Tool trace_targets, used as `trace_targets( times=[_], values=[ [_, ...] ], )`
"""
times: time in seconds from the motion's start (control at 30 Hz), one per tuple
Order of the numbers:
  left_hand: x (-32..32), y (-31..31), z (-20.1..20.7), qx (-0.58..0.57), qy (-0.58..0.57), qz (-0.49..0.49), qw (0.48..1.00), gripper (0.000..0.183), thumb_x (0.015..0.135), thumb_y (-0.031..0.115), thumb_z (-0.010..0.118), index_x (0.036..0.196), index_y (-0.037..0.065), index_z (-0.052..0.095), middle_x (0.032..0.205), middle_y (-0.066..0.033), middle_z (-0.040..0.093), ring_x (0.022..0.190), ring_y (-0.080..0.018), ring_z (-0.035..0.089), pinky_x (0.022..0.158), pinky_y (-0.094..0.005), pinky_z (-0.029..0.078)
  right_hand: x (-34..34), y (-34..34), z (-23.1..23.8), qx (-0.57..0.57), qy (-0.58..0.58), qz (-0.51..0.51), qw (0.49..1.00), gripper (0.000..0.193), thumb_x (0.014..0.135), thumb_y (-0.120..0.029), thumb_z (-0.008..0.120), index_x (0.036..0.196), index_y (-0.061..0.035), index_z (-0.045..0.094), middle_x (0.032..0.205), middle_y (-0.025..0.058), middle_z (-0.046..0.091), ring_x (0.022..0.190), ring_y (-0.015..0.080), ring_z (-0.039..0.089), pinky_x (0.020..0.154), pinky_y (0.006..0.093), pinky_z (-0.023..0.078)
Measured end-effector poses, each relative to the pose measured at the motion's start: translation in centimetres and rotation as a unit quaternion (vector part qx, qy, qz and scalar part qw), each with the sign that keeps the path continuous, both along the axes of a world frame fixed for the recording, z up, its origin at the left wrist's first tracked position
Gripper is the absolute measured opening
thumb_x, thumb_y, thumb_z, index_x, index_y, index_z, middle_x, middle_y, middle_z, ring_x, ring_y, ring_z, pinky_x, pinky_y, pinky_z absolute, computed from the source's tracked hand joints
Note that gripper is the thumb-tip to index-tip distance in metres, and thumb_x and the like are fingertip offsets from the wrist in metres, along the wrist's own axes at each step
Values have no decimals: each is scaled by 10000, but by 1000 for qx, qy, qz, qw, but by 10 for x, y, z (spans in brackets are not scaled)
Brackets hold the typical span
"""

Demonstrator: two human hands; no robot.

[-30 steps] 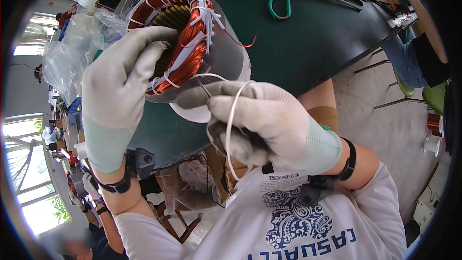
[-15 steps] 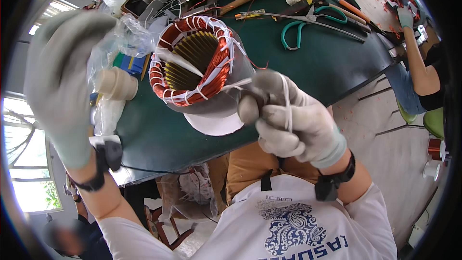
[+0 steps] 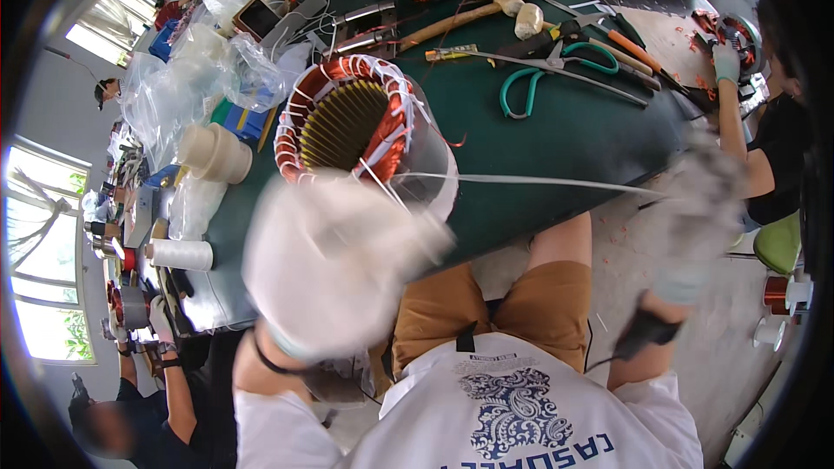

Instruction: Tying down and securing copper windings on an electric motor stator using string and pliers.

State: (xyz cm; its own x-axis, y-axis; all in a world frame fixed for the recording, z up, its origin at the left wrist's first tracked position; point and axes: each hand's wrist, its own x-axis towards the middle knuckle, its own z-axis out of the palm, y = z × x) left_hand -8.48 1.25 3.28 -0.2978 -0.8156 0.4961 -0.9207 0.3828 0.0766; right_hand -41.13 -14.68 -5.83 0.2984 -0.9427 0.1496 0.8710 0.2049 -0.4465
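head | right hand (image 3: 704,200) grips taut cord (image 3: 539,181) past table edge (image 3: 556,208) | left hand (image 3: 334,265) blurred, grip unclear

One copper-wound motor stator (image 3: 352,126) at the table edge, two gloved hands, left (image 3: 334,265) and right (image 3: 699,208), one white cord (image 3: 539,181), one pair of green-handled scissors (image 3: 556,65), one wooden-handled hammer (image 3: 473,17), two white thread spools (image 3: 181,254), one green table (image 3: 565,135)

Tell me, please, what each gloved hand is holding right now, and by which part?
The right hand pulls a white cord taut by its far end, out from the motor stator. The left hand is blurred in front of the stator; its grip cannot be told.
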Motion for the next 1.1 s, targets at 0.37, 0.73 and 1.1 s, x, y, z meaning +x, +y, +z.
trace_targets(
  times=[0.37,0.73,1.1],
  values=[
    [30,-20,-39,-91,165,119,975,267,700,76,836,921,116,693,897,-31,714,850,-259,649,864,-416,468,164,73,27,-251,164,110,948,364,1009,-365,607,986,-2,602,880,96,623,770,182,584,738,307,468],
    [32,-15,-45,-39,253,142,956,466,733,203,807,1140,40,648,1019,-57,705,813,-254,631,846,-387,443,195,63,-22,-473,365,64,800,90,835,-100,741,887,-72,673,789,88,585,689,285,624,593,352,500],
    [68,-17,-38,-18,88,123,988,291,681,189,802,872,36,645,854,-118,611,886,-352,569,873,-440,425,33,56,-14,-54,406,67,910,510,968,-120,601,1440,-12,442,1189,100,630,947,221,649,831,321,553]
  ],
)
